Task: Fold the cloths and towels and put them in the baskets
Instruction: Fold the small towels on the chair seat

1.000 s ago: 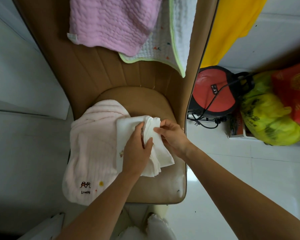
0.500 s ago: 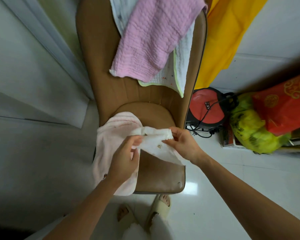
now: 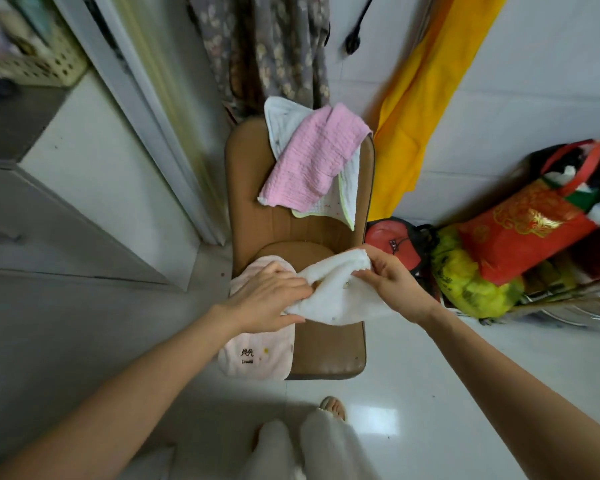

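A small white cloth [image 3: 340, 292] hangs bunched above the brown chair seat [image 3: 329, 351]. My left hand [image 3: 267, 299] grips its left end and my right hand [image 3: 392, 282] pinches its upper right corner. Under my left hand a pale pink towel [image 3: 257, 355] with a small embroidered mark lies flat on the seat's left side. A pink quilted cloth [image 3: 312, 157] is draped over the chair back on top of a white cloth with a green edge [image 3: 347, 199]. A cream perforated basket [image 3: 39, 60] sits at the far upper left.
A red appliance [image 3: 392, 240] with a black cord, a yellow-green bag [image 3: 465, 278] and a red bag [image 3: 523, 230] crowd the floor right of the chair. A yellow fabric [image 3: 426, 91] and a flowered garment [image 3: 274, 46] hang behind. A grey cabinet [image 3: 49, 216] stands left.
The white cloth has come up off the seat and is held between both hands. The view has pulled back and tilted up, showing the whole chair, the wall and the basket.
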The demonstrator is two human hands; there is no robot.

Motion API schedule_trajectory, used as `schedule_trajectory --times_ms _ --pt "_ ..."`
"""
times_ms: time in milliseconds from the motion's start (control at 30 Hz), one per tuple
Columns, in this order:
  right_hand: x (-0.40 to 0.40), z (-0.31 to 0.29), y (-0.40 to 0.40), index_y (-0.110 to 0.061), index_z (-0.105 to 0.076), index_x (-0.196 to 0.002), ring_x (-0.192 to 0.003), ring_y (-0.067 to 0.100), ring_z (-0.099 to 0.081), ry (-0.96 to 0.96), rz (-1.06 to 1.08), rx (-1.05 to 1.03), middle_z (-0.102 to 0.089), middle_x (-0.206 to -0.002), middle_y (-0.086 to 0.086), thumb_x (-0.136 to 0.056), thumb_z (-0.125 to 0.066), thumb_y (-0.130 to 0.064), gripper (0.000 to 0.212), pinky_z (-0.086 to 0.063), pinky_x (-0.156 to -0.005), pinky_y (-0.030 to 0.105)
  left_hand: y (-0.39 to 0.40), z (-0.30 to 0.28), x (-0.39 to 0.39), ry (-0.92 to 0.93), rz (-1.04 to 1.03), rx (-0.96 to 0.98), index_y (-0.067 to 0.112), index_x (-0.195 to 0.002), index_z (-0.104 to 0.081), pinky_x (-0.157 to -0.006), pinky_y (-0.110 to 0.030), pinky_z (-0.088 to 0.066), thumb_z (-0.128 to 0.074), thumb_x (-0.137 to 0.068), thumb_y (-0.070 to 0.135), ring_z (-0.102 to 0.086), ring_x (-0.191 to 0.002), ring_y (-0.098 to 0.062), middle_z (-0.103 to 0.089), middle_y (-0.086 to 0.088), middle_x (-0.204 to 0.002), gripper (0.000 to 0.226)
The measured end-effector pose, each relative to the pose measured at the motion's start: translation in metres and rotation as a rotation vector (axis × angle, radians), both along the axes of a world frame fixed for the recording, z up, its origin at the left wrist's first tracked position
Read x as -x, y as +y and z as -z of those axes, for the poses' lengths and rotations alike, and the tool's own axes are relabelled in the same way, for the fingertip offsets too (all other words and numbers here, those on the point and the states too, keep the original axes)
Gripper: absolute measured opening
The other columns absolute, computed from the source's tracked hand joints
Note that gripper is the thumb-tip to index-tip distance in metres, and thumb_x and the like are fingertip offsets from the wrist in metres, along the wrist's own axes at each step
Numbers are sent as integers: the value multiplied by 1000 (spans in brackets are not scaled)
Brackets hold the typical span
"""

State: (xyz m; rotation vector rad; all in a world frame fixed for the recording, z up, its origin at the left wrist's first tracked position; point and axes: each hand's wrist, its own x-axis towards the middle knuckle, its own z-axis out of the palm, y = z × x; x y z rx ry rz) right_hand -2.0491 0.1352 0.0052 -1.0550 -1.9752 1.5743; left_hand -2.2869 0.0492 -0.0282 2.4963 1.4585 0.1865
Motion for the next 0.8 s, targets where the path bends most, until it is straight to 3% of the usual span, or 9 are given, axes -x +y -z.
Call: schedule_trajectory --times_ms 100,200,300,367,433,533,633,800 --pt "6 -12 -11 -11 -53 -98 -81 8 -55 -6 162 -143 -58 -88 4 -97 -46 -3 11 -43 -74 25 1 -22 -6 44 -35 111 33 -96 -37 -80 -44 -50 -43 -92 51 -61 -91 -23 -61 6 -97 20" --pt "11 -16 -21 -12 -45 -98 -79 6 -51 -20 369 -310 -52 -86 -1 -99 -42 -10 4 -41 -72 28 2 -48 -12 -72 -144 250 47 -90 -27 -66 -33 -50 -42 -97 46 -66 -68 -13 -58 4 -84 16" --pt "15 -29 -24 -20 -36 -95 -69 9 -48 -99 533 -461 -47 -78 -6 -100 -37 -22 6 -33 -61 30 4 -75 -23 -271 -180 363 40 -97 -39 -63 -27 -50 -46 -97 43 -64 -53 -1 -57 10 -79 8" --pt "17 -36 -22 -17 -35 -98 -67 19 -45 -218 557 -525 -47 -76 -7 -100 -38 -22 6 -28 -62 31 7 -87 -21 -390 -324 330 29 -110 -51 -59 -20 -48 -51 -94 45 -64 -54 -1 -62 10 -79 23" --pt "22 -42 -22 -13 -36 -98 -70 25 -47 -274 508 -553 -51 -79 -1 -100 -39 -21 9 -29 -63 32 14 -96 -11 -400 -510 267 24 -101 -55 -51 -11 -38 -53 -93 46 -59 -57 -2 -61 8 -80 24" --pt "36 -51 -21 -15 -36 -97 -76 29 -52 -255 429 -546 -54 -86 5 -102 -36 -24 11 -31 -63 33 23 -96 4 -176 -680 121 21 -95 -51 -64 -29 -35 -51 -86 62 -59 -84 -16 -62 4 -92 42" --pt "47 -58 -18 -17 -35 -95 -77 29 -53 -243 364 -601 -53 -91 6 -102 -36 -24 11 -37 -64 37 27 -94 10 -117 -773 98 21 -93 -47 -70 -32 -40 -49 -81 70 -60 -93 -24 -63 -1 -97 51" --pt "56 -64 -11 -6 -43 -96 -77 23 -52 -237 276 -633 -53 -90 7 -102 -38 -26 21 -46 -70 46 37 -99 8 -76 -847 83 19 -109 -54 -76 -32 -43 -56 -81 66 -61 -103 -25 -65 -3 -112 55"
